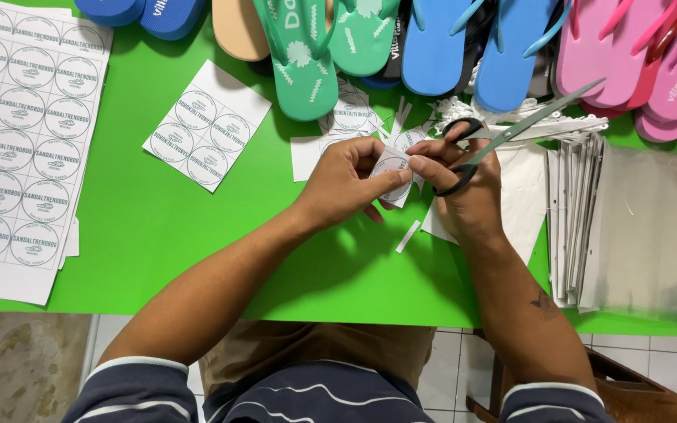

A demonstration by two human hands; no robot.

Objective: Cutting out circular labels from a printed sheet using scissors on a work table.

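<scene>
Left hand (346,184) pinches round label (392,166) between thumb and fingers, centre of table (158,227); right hand (464,188) closed through scissors (503,137) loops, blades pointing 2 o'clock, grip on handles firm; label looks nearly trimmed; offcuts (407,236) lie at 6 o'clock of hands; small sheet (207,125) at 10 o'clock, circles uncut; big sheets (21,133) at 9 o'clock, untouched; so most cutting seems left; flip-flops (432,43) along 12 o'clock; clear bags (652,227) at 3 o'clock.
</scene>
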